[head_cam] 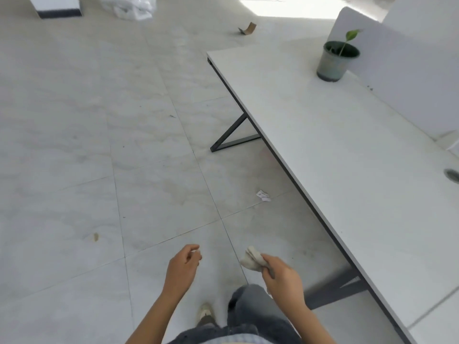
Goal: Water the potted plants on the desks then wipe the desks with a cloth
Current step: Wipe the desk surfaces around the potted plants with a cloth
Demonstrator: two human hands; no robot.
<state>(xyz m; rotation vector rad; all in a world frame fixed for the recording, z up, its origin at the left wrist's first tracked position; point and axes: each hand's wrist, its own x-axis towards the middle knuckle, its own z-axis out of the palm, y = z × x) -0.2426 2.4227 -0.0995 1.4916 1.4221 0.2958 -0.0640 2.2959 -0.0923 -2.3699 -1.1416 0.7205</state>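
1. A crumpled off-white cloth (251,258) is gripped in the right hand (283,276), fingers closed round it, the bunched end sticking out toward the left hand.
2. The left hand (182,265) is held loosely curled, thumb and fingertips near each other; whether something small is pinched there cannot be told. It is kept just beside the cloth, not touching it.
3. Both hands are held low over the pale tiled floor (99,145), above grey jeans (250,311) and a light shoe (206,315).
4. A long white worktop with dark metal legs (347,157) is seen to the right of the hands, apart from them.
5. A small grey-green plastic pot with a thin green seedling (334,60) is stood upright at the far end of the worktop, near a white divider panel (409,78), well apart from hands and cloth.
6. A white paper scrap (263,196) is seen on the floor beside the worktop edge.
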